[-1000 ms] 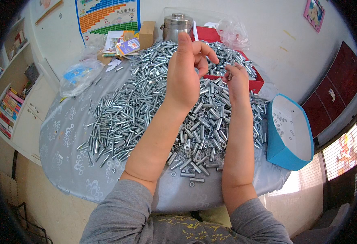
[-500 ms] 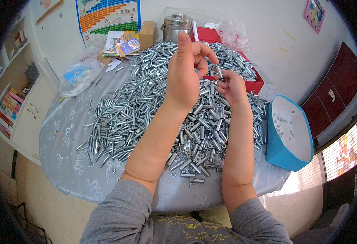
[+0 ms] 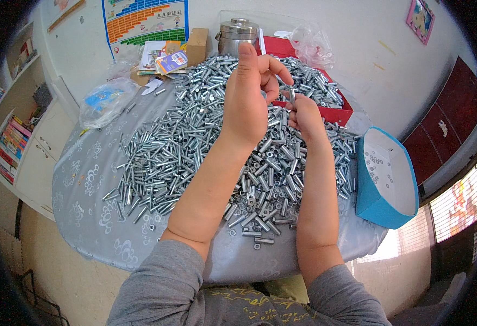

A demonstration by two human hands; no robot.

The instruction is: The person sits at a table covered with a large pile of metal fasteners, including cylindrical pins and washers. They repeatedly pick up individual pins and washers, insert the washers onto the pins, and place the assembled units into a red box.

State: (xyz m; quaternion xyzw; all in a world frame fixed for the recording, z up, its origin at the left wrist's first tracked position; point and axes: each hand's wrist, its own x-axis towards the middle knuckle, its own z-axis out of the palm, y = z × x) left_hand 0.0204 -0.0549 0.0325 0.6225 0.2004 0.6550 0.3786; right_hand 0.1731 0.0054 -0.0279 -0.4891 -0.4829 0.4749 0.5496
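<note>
My left hand [image 3: 245, 103] is raised over the heap, thumb up and fingers curled. A bit of shiny metal shows between its palm and fingers; most of that piece is hidden. Just right of its fingertips, my right hand [image 3: 307, 117] pinches a short silver metal sleeve [image 3: 291, 95], held nearly upright. The two hands are close together. Below them spreads a big heap of silver metal parts [image 3: 165, 157]: slim bolts mostly at the left, thicker sleeves [image 3: 271, 163] at the right, with small nuts and washers at the near edge.
A blue bin [image 3: 382, 209] with washers stands at the right table edge. Behind the heap are a red box [image 3: 340, 116], a steel pot [image 3: 238, 35], a brown carton [image 3: 197, 46] and booklets. A plastic bag [image 3: 108, 103] lies at left on the grey tablecloth [image 3: 89, 217].
My right hand has shifted slightly left and up, and the sleeve in it stands more upright. My left hand barely moves. More small rings show on the cloth beside my left forearm.
</note>
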